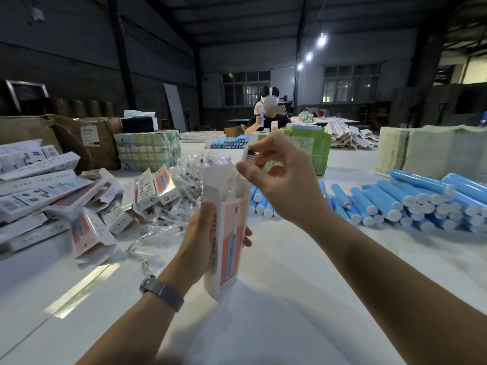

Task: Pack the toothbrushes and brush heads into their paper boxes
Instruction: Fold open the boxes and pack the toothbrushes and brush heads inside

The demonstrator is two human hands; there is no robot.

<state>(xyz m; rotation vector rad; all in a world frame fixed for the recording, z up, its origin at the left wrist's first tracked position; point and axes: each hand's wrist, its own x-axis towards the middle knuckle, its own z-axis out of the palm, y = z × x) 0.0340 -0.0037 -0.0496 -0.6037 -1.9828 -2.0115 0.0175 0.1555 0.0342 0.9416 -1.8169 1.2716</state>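
Head view, left hand (200,241) fingers gripping open paper box (226,230), right hand (284,185) fingers pinching probable brush head (249,154) above

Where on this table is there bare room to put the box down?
Bare tabletop lies under and between the forearms, right of the paper box in the left hand. Crowded: the boxes and clear wrappers at left, the blue tubes at right beyond the right hand.
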